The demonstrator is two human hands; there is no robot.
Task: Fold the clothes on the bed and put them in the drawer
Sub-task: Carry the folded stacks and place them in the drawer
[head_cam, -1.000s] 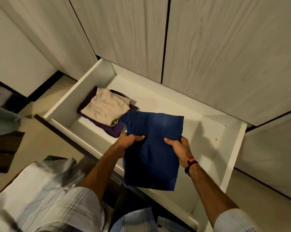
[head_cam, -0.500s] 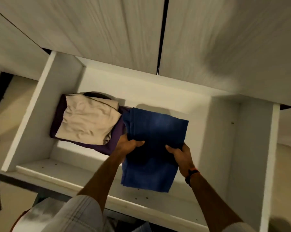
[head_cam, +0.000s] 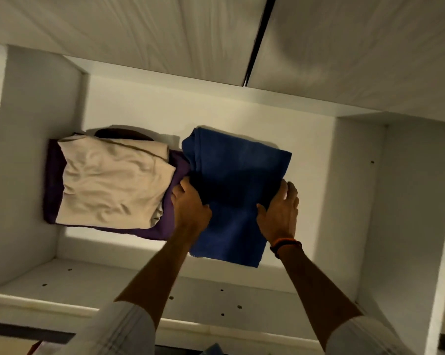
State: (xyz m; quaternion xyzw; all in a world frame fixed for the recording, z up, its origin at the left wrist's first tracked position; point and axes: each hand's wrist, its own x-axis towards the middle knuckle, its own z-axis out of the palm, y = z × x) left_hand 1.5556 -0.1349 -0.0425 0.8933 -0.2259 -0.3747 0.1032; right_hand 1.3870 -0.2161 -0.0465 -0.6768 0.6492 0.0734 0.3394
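Inside the open drawer (head_cam: 354, 201), a folded cloth (head_cam: 239, 180) lies near the middle, held at its left edge by the left hand (head_cam: 190, 208) and at its right edge by the right hand (head_cam: 280, 213). Just left of it sits a stack: a folded garment (head_cam: 114, 183) on top of another garment (head_cam: 170, 221). Cabinet doors (head_cam: 139, 34) stand behind the drawer.

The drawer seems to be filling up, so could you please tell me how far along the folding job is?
Done: a folded beige garment lies on a purple one at the left of the open drawer. In hand: the left hand and right hand hold a folded blue garment beside that pile. Left: letting it go; the bed is out of view, so remaining clothes cannot be judged.
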